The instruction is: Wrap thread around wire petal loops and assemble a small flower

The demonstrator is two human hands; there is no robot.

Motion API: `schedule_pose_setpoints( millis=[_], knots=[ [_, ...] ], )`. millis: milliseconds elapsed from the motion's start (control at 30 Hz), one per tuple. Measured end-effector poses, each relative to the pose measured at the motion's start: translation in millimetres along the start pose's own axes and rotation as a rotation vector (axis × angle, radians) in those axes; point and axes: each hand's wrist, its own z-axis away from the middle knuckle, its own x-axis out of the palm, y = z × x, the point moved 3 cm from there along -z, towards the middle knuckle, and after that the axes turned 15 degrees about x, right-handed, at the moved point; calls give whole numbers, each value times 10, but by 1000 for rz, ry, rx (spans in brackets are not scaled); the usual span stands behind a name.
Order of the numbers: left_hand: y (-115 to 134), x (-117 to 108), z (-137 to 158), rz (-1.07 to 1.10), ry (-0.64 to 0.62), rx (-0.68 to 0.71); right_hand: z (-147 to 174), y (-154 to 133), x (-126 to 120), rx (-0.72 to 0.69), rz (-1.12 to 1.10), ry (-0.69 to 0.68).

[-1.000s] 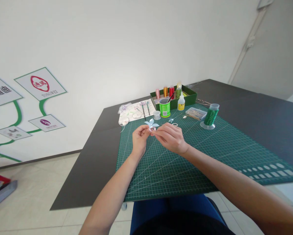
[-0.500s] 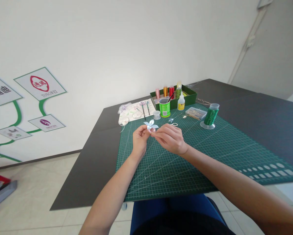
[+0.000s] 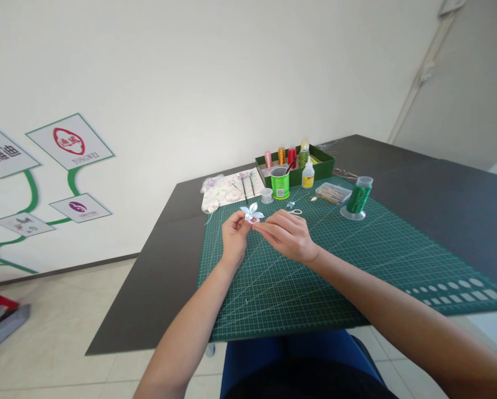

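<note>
Above the green cutting mat (image 3: 298, 288), a small artificial flower (image 3: 252, 211) with pale blue petals and a pinkish part beneath is held up. My left hand (image 3: 234, 237) pinches it from the left, thumb and fingers closed at its base. From the right, my right hand (image 3: 288, 235) has its fingers pressed together, their tips gripping the flower's lower pinkish part. Any thread or wire at the fingertips is too small to tell. Just beyond the right hand lie a white-handled tool (image 3: 296, 211), perhaps small scissors, and a little blue petal piece (image 3: 290, 204).
Behind stand a green can (image 3: 280, 185), a glue bottle (image 3: 308, 176) and a green box (image 3: 325, 166) with thread spools. A green thread spool (image 3: 359, 197) and a clear case (image 3: 333, 193) are to the right. White paper (image 3: 219, 194) with flower pieces lies back left.
The flower and both hands have shifted slightly left and down, and the petals are turned a little. Both hands keep their grip.
</note>
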Motion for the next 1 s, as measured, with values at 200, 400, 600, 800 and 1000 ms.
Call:
schedule_pose_setpoints(
  millis=[200, 400, 600, 800, 1000],
  knots=[
    [-20, -74, -34, -38, -23, 31, -28, -30, -33, -13, 1, 20],
    [-47, -147, -95, -100, -58, 33, -158, 31, -172, 2, 45, 45],
    [-77, -180, -110, -105, -82, 11, -479, 507, -706, 423, 410, 11],
    [-145, -199, -130, -55, -84, 0, -470, 1197, -1367, 1006, 869, -334],
    [-163, -208, -125, -40, -111, -34, -250, 1493, -1477, 1108, 898, -579]
  ],
)
